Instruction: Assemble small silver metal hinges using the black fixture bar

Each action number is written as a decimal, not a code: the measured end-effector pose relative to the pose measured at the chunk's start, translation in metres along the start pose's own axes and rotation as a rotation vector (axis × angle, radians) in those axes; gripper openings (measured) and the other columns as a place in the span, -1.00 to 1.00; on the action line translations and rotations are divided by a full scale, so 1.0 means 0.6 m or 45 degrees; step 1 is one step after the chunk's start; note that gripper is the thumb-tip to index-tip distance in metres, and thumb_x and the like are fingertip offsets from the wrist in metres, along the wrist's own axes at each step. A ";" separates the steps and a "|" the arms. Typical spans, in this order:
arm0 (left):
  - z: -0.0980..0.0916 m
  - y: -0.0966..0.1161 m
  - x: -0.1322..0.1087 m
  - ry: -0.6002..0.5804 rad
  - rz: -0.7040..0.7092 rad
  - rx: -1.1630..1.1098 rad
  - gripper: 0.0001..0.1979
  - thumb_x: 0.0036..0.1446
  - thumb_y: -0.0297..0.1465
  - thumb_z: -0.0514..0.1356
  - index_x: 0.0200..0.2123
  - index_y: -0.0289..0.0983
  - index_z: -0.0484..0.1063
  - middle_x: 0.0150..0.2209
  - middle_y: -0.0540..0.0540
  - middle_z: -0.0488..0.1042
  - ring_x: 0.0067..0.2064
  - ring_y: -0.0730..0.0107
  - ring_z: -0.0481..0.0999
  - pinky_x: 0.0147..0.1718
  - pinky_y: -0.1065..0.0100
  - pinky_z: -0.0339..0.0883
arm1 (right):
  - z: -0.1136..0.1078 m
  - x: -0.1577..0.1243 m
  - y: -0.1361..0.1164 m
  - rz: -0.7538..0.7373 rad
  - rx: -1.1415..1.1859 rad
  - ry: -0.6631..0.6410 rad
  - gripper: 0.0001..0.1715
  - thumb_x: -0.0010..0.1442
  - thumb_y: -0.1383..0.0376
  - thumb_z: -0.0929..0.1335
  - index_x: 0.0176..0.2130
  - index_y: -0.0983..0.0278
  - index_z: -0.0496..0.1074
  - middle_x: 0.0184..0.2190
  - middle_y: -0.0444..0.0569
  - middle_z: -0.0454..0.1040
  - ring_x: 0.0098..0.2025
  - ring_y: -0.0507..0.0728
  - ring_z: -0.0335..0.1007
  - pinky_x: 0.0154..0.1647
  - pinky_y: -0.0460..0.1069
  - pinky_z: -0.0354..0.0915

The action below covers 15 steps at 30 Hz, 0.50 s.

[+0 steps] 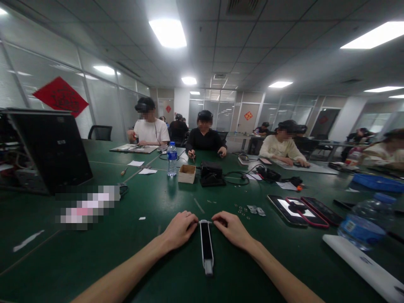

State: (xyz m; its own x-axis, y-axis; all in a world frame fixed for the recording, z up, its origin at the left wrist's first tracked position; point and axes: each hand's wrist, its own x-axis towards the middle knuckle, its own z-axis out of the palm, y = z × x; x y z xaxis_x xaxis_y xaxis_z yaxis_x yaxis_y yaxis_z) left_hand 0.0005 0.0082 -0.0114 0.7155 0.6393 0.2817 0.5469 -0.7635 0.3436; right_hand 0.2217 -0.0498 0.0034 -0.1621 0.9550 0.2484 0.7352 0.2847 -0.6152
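Note:
On the green table, a long narrow device with a white rim, a black face and a grey near end lies lengthwise between my hands. My left hand rests at the left of its far end, fingers curled and thumb and fingertips together. On the other side, my right hand is closed in a similar pinch. Something thin and pale shows at the fingertips by the far end, too small to name. Several small metal rings and a pair of small silvery packets lie just beyond my right hand.
A small cardboard box, a water bottle and a black case stand ahead. On the right are a tablet, a large bottle and a white slab. A black computer stands left. Several people sit opposite.

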 end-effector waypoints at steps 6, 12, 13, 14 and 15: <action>-0.002 0.001 -0.001 -0.008 -0.006 -0.009 -0.85 0.23 -0.45 0.03 -0.21 -0.25 0.38 -0.23 -0.06 0.44 -0.20 0.33 0.39 -0.19 0.29 0.23 | -0.001 -0.002 0.002 -0.017 0.062 -0.049 -0.79 0.18 0.31 0.28 -0.19 0.26 0.47 -0.26 -0.07 0.48 -0.26 0.06 0.38 -0.24 -0.07 0.31; 0.001 -0.002 0.000 -0.009 -0.018 -0.002 -0.85 0.23 -0.44 0.03 -0.21 -0.24 0.39 -0.23 -0.06 0.43 -0.20 0.33 0.39 -0.20 0.31 0.23 | 0.002 0.000 -0.001 0.016 0.055 -0.048 -0.83 0.16 0.31 0.32 -0.22 0.26 0.47 -0.30 -0.08 0.48 -0.29 0.06 0.38 -0.25 -0.07 0.29; 0.002 -0.002 0.000 -0.007 -0.021 -0.006 -0.84 0.24 -0.43 0.03 -0.20 -0.24 0.39 -0.23 -0.06 0.43 -0.20 0.33 0.39 -0.19 0.31 0.23 | 0.003 0.001 -0.002 0.014 0.052 -0.039 -0.83 0.16 0.31 0.32 -0.23 0.26 0.47 -0.31 -0.09 0.48 -0.30 0.06 0.37 -0.26 -0.07 0.28; 0.003 -0.003 0.000 -0.005 -0.022 -0.011 -0.84 0.24 -0.43 0.03 -0.20 -0.24 0.39 -0.23 -0.06 0.43 -0.20 0.33 0.39 -0.19 0.31 0.23 | 0.005 0.001 -0.001 0.012 0.048 -0.029 -0.84 0.16 0.31 0.32 -0.24 0.26 0.47 -0.32 -0.09 0.47 -0.31 0.06 0.37 -0.27 -0.07 0.28; 0.003 -0.003 0.000 -0.003 -0.021 -0.015 -0.85 0.23 -0.43 0.03 -0.20 -0.24 0.39 -0.23 -0.05 0.43 -0.20 0.33 0.39 -0.19 0.31 0.23 | 0.007 0.002 -0.001 0.006 0.045 -0.022 -0.85 0.16 0.31 0.33 -0.24 0.26 0.47 -0.32 -0.09 0.47 -0.31 0.06 0.37 -0.27 -0.07 0.28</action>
State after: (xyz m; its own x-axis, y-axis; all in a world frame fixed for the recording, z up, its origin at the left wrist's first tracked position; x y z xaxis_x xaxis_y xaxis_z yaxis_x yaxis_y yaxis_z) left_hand 0.0002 0.0096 -0.0139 0.7075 0.6516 0.2735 0.5536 -0.7516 0.3587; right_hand 0.2183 -0.0483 0.0009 -0.1697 0.9576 0.2327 0.7125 0.2823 -0.6424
